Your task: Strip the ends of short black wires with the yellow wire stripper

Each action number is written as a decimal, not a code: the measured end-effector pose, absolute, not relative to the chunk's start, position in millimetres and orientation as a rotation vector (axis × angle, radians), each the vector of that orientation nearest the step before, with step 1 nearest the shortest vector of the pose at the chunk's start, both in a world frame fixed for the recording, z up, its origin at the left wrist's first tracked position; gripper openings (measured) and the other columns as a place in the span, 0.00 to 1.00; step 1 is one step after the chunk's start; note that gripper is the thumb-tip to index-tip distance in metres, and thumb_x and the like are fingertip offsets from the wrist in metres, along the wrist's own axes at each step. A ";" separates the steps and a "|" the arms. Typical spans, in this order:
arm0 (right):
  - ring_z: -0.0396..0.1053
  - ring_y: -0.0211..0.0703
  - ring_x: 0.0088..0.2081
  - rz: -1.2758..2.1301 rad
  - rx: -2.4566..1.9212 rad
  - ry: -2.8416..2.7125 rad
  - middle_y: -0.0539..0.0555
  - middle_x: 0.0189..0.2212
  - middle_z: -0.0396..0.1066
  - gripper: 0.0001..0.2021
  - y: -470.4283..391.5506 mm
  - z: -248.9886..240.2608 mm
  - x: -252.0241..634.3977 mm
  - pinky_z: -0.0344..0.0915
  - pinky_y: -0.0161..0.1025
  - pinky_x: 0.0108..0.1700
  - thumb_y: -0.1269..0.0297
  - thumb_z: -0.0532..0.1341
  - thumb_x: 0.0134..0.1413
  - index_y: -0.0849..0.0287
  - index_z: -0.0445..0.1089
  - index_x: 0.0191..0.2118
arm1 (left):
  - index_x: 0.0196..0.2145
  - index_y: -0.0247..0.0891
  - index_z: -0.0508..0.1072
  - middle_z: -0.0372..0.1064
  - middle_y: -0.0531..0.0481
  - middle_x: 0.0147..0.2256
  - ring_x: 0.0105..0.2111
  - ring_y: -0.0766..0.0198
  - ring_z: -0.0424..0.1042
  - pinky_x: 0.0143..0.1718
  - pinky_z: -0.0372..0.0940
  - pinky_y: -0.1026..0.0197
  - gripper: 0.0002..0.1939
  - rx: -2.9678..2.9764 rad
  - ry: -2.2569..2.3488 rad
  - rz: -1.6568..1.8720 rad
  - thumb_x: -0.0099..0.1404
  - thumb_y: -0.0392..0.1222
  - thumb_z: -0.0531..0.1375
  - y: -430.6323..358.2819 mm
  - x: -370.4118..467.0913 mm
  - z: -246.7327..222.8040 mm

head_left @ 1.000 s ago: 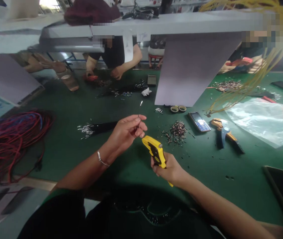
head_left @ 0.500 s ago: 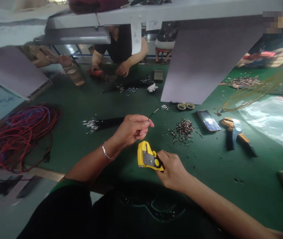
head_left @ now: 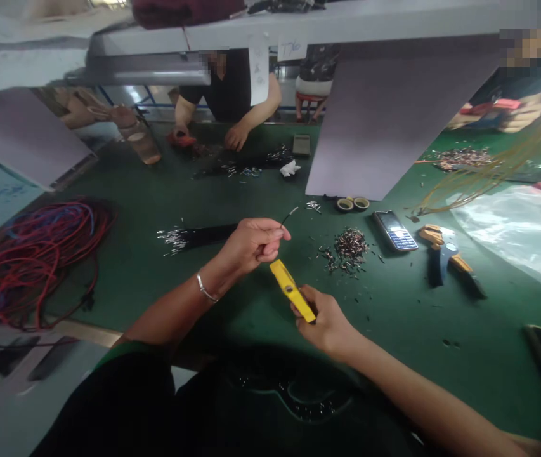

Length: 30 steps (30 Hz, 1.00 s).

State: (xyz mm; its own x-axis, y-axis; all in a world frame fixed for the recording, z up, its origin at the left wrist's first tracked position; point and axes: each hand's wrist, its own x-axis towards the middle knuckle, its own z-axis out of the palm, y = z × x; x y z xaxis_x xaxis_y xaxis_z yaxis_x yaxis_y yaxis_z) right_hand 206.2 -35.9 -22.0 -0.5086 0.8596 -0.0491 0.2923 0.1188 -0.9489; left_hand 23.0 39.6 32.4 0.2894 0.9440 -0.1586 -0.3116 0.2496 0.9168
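Observation:
Between thumb and fingertips, my left hand point(head_left: 258, 241) pinches a thin black wire point(head_left: 288, 218) whose end, pale and bare-looking, points up and right. My right hand point(head_left: 325, 320) is wrapped round a yellow wire stripper point(head_left: 292, 289), seen edge-on, with its head just below my left fingers and apart from the wire. Left of my left hand lies a bundle of black wires point(head_left: 208, 235) with silvery ends. A pile of small black and copper-coloured scraps point(head_left: 350, 247) sits to the right of my left hand.
Beyond the pile are a phone point(head_left: 394, 231), a second wire stripper point(head_left: 448, 251), tape rolls point(head_left: 352, 204) and a plastic bag point(head_left: 522, 231). Red and blue wires point(head_left: 46, 260) are heaped at left. Grey panels point(head_left: 389, 114) divide the green table. A co-worker's hands point(head_left: 236, 135) work opposite.
My right hand has turned the wire stripper from its flat side to its narrow edge and brought its head nearer my left fingers. My left hand keeps its pinch on the wire.

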 end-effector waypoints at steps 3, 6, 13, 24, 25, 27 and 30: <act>0.56 0.34 0.23 1.643 -1.090 -1.635 0.45 0.21 0.58 0.07 -31.2 -21.1 207.0 0.53 0.33 0.24 0.72 0.54 0.33 0.58 0.59 0.25 | 0.26 0.29 0.75 0.54 0.57 0.12 0.13 0.77 0.49 0.17 0.44 0.68 0.04 0.947 0.870 1.067 0.56 0.34 0.63 41.5 18.9 31.8; 0.57 0.33 0.19 1.879 -1.033 -1.372 0.44 0.20 0.61 0.10 -28.8 -24.3 207.7 0.54 0.32 0.21 0.74 0.56 0.30 0.59 0.62 0.26 | 0.26 0.29 0.75 0.54 0.57 0.12 0.13 0.77 0.49 0.18 0.44 0.68 0.04 0.939 0.880 1.059 0.56 0.34 0.62 42.9 17.5 29.7; 0.57 0.32 0.14 2.240 -0.710 -0.873 0.47 0.18 0.65 0.10 -30.6 -26.7 207.8 0.58 0.34 0.16 0.76 0.58 0.30 0.62 0.66 0.26 | 0.24 0.29 0.73 0.53 0.57 0.12 0.13 0.77 0.47 0.17 0.43 0.68 0.05 0.885 0.962 1.034 0.57 0.32 0.60 46.6 20.0 28.4; 0.56 0.33 0.16 2.273 -0.674 -0.814 0.47 0.19 0.64 0.10 -23.6 -13.8 212.5 0.56 0.35 0.18 0.74 0.59 0.32 0.61 0.66 0.28 | 0.26 0.29 0.74 0.53 0.56 0.14 0.14 0.77 0.46 0.17 0.44 0.68 0.05 0.864 0.934 1.062 0.57 0.31 0.59 50.4 20.9 13.8; 0.56 0.34 0.16 2.270 -0.675 -0.819 0.47 0.19 0.64 0.10 -24.9 -14.0 210.7 0.56 0.35 0.18 0.74 0.58 0.31 0.60 0.66 0.28 | 0.25 0.29 0.74 0.53 0.56 0.14 0.14 0.77 0.46 0.17 0.44 0.67 0.05 0.864 0.932 1.063 0.57 0.31 0.59 50.5 20.9 13.8; 0.56 0.34 0.17 2.271 -0.680 -0.848 0.47 0.19 0.63 0.11 -25.9 -15.2 207.9 0.56 0.36 0.18 0.74 0.58 0.31 0.60 0.66 0.29 | 0.25 0.29 0.74 0.54 0.56 0.13 0.14 0.77 0.46 0.17 0.43 0.68 0.05 0.870 0.948 1.075 0.57 0.30 0.59 51.1 20.5 14.1; 0.55 0.35 0.17 2.205 -0.716 -0.905 0.48 0.19 0.62 0.11 -15.6 -16.7 216.9 0.55 0.37 0.19 0.73 0.57 0.30 0.60 0.65 0.28 | 0.24 0.28 0.74 0.55 0.55 0.14 0.14 0.77 0.47 0.16 0.42 0.67 0.05 0.863 0.987 1.084 0.56 0.29 0.59 53.8 16.4 15.0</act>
